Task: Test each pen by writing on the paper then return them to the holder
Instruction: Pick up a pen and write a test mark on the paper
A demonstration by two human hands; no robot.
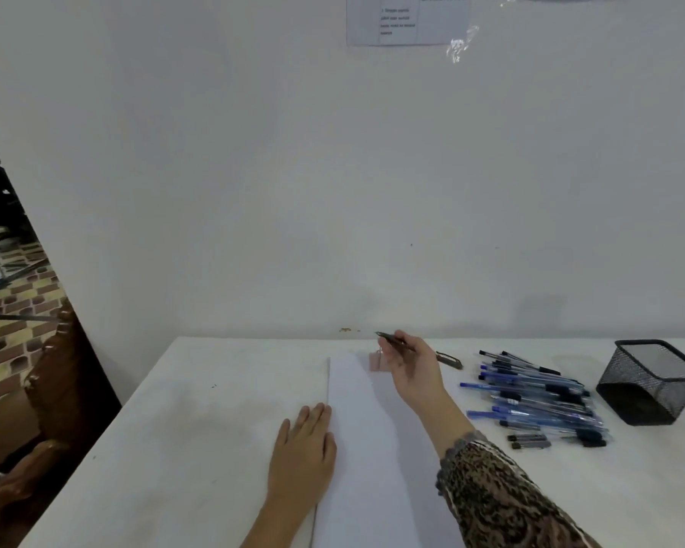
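Note:
A white sheet of paper (pixel 366 441) lies lengthwise on the white table (pixel 198 413). My left hand (pixel 303 448) rests flat on the table, its fingertips on the paper's left edge. My right hand (pixel 406 367) is raised over the far end of the paper and grips a dark pen (pixel 390 338), its tip pointing up and left. A pile of several blue and black pens (pixel 538 397) lies to the right. The black mesh holder (pixel 649 383) stands at the far right, tipped toward me, and looks empty.
A small pink binder clip (pixel 375 361) sits at the paper's far end. A wall rises right behind the table's far edge. Wooden furniture (pixel 56 373) stands off the table's left side.

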